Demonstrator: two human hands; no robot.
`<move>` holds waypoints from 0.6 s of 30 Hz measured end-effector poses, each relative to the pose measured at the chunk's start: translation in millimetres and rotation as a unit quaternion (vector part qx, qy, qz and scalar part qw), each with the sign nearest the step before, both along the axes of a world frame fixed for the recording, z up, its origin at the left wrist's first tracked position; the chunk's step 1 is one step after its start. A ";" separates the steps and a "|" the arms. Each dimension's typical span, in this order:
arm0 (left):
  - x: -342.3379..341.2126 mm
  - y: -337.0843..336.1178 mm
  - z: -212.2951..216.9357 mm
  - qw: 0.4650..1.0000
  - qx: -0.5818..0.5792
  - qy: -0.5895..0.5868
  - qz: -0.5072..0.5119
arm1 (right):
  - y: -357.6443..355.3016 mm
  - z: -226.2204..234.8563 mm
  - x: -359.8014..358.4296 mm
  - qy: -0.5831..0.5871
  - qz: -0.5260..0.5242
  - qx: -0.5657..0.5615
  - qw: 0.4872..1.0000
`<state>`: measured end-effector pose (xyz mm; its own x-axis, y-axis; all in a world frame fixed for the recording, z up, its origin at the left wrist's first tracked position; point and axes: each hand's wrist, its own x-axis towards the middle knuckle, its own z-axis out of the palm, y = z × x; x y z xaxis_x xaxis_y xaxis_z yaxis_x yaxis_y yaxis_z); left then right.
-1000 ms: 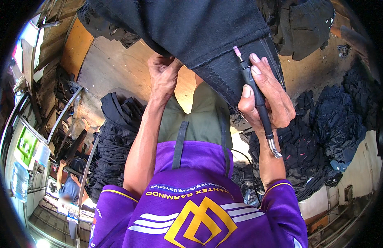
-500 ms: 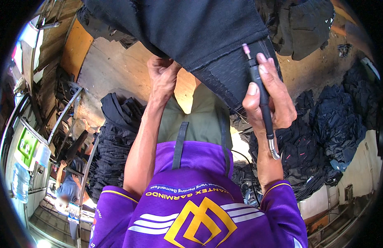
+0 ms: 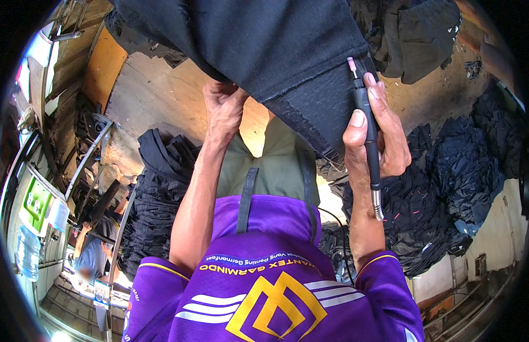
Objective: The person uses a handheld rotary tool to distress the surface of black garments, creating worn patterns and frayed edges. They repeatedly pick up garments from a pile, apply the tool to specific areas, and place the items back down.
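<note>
A dark denim garment (image 3: 276, 45) spreads across the top middle, its hemmed, frayed lower part slanting toward the right. My left hand (image 3: 224, 108) is closed at the garment's lower left edge, fingers curled and partly hidden beneath the cloth. In my right hand (image 3: 384, 137) is a slim black rotary tool (image 3: 367, 122), held like a pen, thumb and fingers wrapped round its body. Its pink cylindrical grinding tip (image 3: 351, 64) points up, over the garment's right edge near the hem seam; whether it touches the cloth I cannot tell.
Dark garments lie heaped left (image 3: 159, 199) and right (image 3: 464, 165) of me, with another dark piece (image 3: 415, 40) at the far right of the wooden board (image 3: 150, 91). A black cable (image 3: 339, 225) runs by my right side. Another person (image 3: 99, 245) is at the left.
My right hand and the rotary tool have shifted slightly right, the tool now more upright, its tip nearer the garment's right edge. My left hand has barely moved.
</note>
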<state>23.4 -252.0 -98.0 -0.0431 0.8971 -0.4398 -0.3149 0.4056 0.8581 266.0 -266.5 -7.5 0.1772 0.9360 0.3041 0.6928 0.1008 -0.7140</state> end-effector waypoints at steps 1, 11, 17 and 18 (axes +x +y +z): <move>-0.6 0.2 -0.1 1.000 -0.004 0.004 -0.001 | 0.0 0.4 0.0 0.007 0.009 0.002 1.000; 0.7 -0.5 2.6 1.000 -0.007 0.013 0.000 | -3.6 3.9 7.1 0.038 0.114 -0.027 0.992; -26.9 14.0 28.5 0.956 -0.151 0.148 -0.204 | -6.4 20.3 4.1 0.136 0.038 0.022 0.990; -36.7 17.6 41.3 0.962 -0.126 0.104 -0.220 | -3.4 23.6 1.2 0.198 -0.040 0.023 0.979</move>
